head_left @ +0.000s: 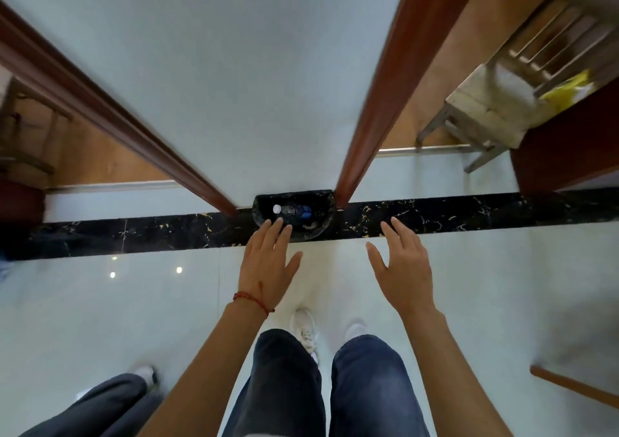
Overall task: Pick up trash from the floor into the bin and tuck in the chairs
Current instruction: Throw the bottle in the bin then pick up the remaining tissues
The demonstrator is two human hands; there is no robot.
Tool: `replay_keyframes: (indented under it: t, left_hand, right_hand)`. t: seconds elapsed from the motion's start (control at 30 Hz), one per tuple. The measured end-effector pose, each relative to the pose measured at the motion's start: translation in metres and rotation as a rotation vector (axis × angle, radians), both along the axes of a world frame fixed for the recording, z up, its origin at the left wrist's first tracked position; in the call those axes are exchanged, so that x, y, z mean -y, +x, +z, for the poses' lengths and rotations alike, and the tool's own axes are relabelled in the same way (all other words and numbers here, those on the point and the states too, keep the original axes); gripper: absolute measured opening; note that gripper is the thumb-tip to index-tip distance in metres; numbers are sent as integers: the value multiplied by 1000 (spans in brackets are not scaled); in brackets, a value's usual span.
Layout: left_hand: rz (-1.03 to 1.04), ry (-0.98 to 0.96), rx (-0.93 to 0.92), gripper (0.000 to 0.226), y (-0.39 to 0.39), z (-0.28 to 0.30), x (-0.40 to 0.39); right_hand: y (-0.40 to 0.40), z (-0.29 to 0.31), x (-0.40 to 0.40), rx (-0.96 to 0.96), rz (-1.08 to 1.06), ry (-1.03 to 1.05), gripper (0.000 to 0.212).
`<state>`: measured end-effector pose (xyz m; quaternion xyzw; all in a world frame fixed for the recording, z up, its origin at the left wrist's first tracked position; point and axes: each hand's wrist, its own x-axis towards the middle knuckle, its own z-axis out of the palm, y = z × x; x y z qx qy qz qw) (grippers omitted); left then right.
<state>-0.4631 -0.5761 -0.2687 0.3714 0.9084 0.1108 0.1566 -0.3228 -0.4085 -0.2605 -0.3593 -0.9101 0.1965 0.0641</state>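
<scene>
Both hands out over the floor, fingers spread and holding nothing; plastic bottle lies in the black bin against the wall.

Left hand (268, 266), red string at the wrist, has its fingertips overlapping the near rim of the bin (321, 227) in view; real contact can't be told. Right hand (402, 269) hovers apart to the right, over the dark marble floor strip (469, 217). Bottle (292, 211) lies on its side inside the bin, white cap to the left, blue label; other contents dark, hard to make out. Chair (495, 101) upper right is blurred and half hidden behind a red-brown panel, something yellow on it, unidentifiable. Another chair far left is cut off and smeared. A second person's grey trouser leg (100, 406) is cropped at bottom left.
</scene>
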Motion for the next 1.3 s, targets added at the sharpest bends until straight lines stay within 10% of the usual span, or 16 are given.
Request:
replay_keyframes:
  t: [1.3]
  left_hand:
    - [-1228,56,-102,51,300,100,-211]
  right_hand:
    - [380,90,39,-9,-1225,-148,48]
